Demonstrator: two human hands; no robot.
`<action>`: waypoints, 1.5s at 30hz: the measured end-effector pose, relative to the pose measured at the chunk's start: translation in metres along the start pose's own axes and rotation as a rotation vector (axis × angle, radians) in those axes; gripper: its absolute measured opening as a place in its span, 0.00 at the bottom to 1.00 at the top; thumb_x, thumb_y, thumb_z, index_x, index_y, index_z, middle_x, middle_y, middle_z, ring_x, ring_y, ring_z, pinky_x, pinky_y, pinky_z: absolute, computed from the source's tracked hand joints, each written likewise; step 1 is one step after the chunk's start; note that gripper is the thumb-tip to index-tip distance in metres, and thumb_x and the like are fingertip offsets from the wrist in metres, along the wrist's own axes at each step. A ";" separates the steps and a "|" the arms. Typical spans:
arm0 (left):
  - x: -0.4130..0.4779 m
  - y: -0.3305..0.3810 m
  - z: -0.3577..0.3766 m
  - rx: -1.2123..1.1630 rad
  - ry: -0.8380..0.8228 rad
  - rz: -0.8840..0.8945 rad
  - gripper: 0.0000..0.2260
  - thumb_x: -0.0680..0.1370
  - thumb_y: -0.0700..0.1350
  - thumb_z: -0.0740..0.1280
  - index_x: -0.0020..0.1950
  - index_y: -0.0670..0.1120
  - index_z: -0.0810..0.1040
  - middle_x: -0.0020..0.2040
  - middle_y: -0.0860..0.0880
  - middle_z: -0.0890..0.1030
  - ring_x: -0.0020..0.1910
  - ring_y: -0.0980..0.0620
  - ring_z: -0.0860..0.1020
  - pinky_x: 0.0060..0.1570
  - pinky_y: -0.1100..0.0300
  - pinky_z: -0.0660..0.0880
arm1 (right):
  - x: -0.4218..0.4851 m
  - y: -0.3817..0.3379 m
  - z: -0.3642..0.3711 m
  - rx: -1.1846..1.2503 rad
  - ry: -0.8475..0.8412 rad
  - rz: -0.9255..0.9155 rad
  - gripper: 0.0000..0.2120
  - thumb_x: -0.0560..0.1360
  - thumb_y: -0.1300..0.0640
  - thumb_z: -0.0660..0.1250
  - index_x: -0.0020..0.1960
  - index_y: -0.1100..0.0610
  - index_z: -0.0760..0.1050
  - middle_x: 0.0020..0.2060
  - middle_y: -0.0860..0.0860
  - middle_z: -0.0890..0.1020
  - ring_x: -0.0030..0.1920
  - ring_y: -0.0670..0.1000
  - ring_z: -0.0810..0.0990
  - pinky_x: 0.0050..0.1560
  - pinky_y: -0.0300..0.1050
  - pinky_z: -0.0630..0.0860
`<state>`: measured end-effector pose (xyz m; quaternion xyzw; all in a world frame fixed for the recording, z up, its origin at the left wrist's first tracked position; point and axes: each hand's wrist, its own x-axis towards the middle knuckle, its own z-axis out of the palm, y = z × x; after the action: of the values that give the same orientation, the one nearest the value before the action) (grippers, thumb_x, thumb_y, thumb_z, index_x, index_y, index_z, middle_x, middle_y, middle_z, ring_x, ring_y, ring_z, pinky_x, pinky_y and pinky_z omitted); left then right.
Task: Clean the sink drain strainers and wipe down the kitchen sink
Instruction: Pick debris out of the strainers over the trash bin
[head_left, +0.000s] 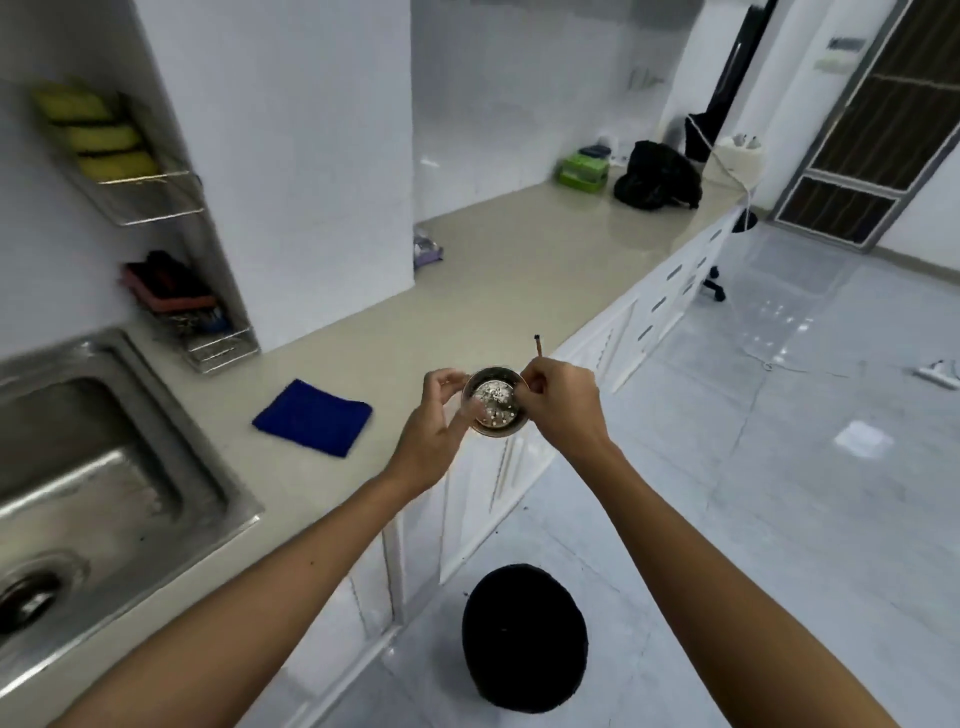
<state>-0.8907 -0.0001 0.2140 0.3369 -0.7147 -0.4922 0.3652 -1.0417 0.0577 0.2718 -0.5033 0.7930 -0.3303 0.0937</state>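
With left hand (431, 421), fingers curled, pinches drain strainer (493, 405) by rim above black bin (524, 644). Grips thin stick (537, 345) in right hand (563, 405), fingers closed.

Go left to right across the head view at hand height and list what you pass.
Sink → blue cloth → left hand → drain strainer → right hand, pinching a thin stick.

The beige countertop (467, 291) carried a folded blue cloth (313, 418) near the steel sink (104, 467) set into it, with a wire rack (218, 343) behind by the wall. Farther along lay a purple packet (427, 249), a green box (583, 171) and a black bag (657, 176)
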 end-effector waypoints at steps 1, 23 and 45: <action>-0.004 0.001 -0.020 0.016 0.069 0.004 0.12 0.79 0.50 0.63 0.60 0.50 0.66 0.55 0.63 0.74 0.60 0.64 0.72 0.54 0.75 0.66 | -0.001 -0.019 0.011 0.007 -0.015 -0.036 0.02 0.70 0.61 0.67 0.40 0.58 0.78 0.30 0.50 0.77 0.37 0.53 0.76 0.37 0.44 0.70; -0.250 -0.059 -0.394 0.356 0.870 -0.379 0.11 0.72 0.32 0.66 0.43 0.50 0.76 0.34 0.54 0.74 0.31 0.58 0.71 0.36 0.61 0.71 | -0.127 -0.366 0.289 0.043 -0.655 -0.706 0.05 0.74 0.54 0.68 0.46 0.54 0.81 0.40 0.50 0.83 0.44 0.51 0.81 0.45 0.43 0.75; -0.195 -0.216 -0.418 0.420 0.485 -1.202 0.06 0.73 0.43 0.68 0.49 0.43 0.81 0.50 0.42 0.83 0.49 0.43 0.82 0.50 0.52 0.79 | -0.078 -0.298 0.495 -0.194 -1.233 -0.638 0.10 0.75 0.63 0.65 0.53 0.56 0.80 0.49 0.57 0.84 0.50 0.57 0.82 0.54 0.48 0.78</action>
<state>-0.4087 -0.0899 0.0760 0.8400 -0.3819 -0.3709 0.1051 -0.5471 -0.1694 0.0634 -0.8131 0.4349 0.0764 0.3794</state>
